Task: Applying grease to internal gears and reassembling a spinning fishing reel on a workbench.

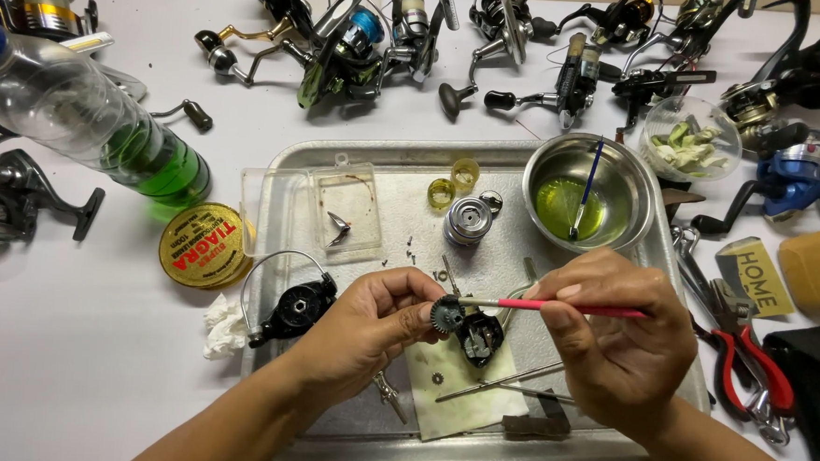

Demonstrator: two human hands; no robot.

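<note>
While the left hand (368, 317) pinches a gear (446, 313), a brush (556, 306) touches it.

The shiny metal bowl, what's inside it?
The metal bowl holds a shallow pool of yellow-green liquid, with a blue-handled brush leaning in it. The brush's tip dips into the liquid, so its bristles are hard to see.
</note>
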